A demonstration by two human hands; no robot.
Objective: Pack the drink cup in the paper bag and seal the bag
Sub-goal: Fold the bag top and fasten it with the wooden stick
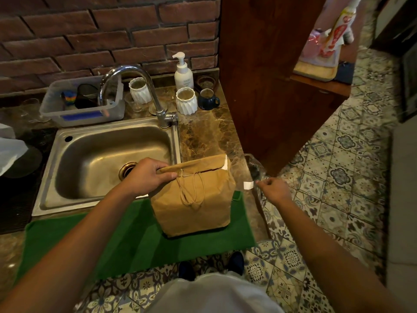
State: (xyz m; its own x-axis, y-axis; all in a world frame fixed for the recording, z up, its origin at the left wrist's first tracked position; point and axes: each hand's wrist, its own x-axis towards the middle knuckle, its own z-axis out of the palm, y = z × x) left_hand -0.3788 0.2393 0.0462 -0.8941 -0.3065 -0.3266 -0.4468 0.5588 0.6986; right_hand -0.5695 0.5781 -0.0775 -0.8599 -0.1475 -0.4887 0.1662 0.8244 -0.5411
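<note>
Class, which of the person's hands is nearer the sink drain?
Left. The left hand grips the paper bag's folded top, beside the sink drain; the right hand is beyond the bag.

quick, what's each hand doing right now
Left hand: closed, pinching the folded top of the paper bag.
Right hand: closed, fingertips pinching a small white strip, probably tape.

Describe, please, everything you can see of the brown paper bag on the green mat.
The paper bag is brown kraft paper, creased, standing upright on the green mat beside the sink. Its top is folded over toward the camera, and thin twine handles hang down its front face. A white strip of tape sits at the fold's right corner. The left hand pinches the folded top at its left end. The right hand, apart from the bag, holds another white piece of tape. Its contents are hidden.
</note>
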